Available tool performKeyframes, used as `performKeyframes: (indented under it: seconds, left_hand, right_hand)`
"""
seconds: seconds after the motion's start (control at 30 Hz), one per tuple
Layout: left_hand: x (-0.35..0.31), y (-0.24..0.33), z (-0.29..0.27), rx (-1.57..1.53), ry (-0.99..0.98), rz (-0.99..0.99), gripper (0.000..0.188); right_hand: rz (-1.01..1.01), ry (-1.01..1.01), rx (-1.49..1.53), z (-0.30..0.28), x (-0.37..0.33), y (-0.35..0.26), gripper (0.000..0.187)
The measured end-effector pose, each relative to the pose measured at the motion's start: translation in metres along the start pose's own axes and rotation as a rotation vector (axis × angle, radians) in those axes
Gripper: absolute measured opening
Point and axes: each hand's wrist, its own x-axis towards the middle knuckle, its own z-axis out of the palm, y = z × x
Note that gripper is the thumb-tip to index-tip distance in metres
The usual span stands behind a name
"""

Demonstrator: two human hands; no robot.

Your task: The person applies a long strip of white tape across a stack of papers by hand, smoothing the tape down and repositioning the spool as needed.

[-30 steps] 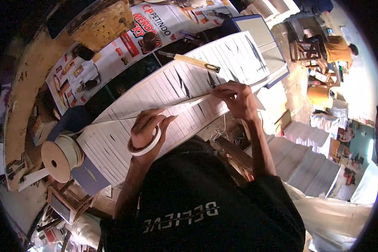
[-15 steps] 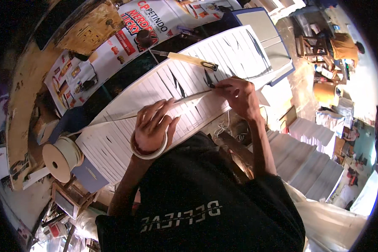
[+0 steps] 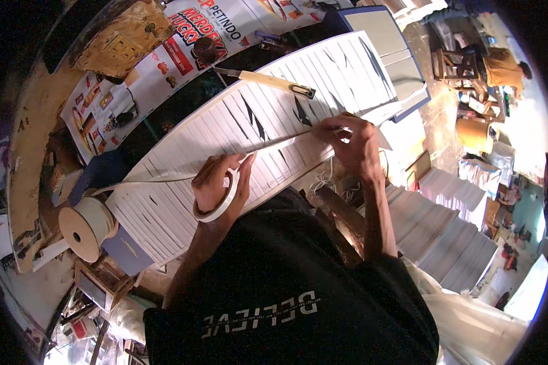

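Over one paper row (image 3: 192,143), left hand (image 3: 216,184), right hand (image 3: 354,146), both grips pinching one strip (image 3: 281,144), one cutter (image 3: 273,83)

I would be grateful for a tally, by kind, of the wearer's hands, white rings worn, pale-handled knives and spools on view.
Hands, left hand and right hand: 2
White ring: 1
Pale-handled knife: 1
Spool: 1
Total: 5

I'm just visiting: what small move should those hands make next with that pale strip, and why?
I'd probably lower the pale strip onto the white ribbed stack. The left hand and right hand both pinch it, and it spans the stack between them. A dark line along its edge may be shadow, suggesting it is slightly raised.
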Motion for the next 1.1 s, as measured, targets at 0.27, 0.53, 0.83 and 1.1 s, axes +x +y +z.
performKeyframes:
  seconds: [0.27,0.53,0.83,1.1]
  left_hand:
    - [0.001,0.0,0.008,0.066,0.091,0.027,0.019]
    - [0.0,-0.004,0.013,0.032,0.15,0.069,0.019]
    - [-0.002,-0.004,0.013,0.083,0.11,0.144,0.019]
    - [-0.004,-0.003,0.014,0.057,0.14,0.14,0.017]
  right_hand:
    - [0.111,-0.034,-0.008,-0.003,0.002,-0.008,0.016]
    - [0.026,0.096,-0.08,0.015,-0.001,-0.009,0.021]
    - [0.052,0.09,-0.09,0.015,-0.005,-0.006,0.032]
    - [-0.19,0.16,-0.161,0.065,-0.024,-0.038,0.027]
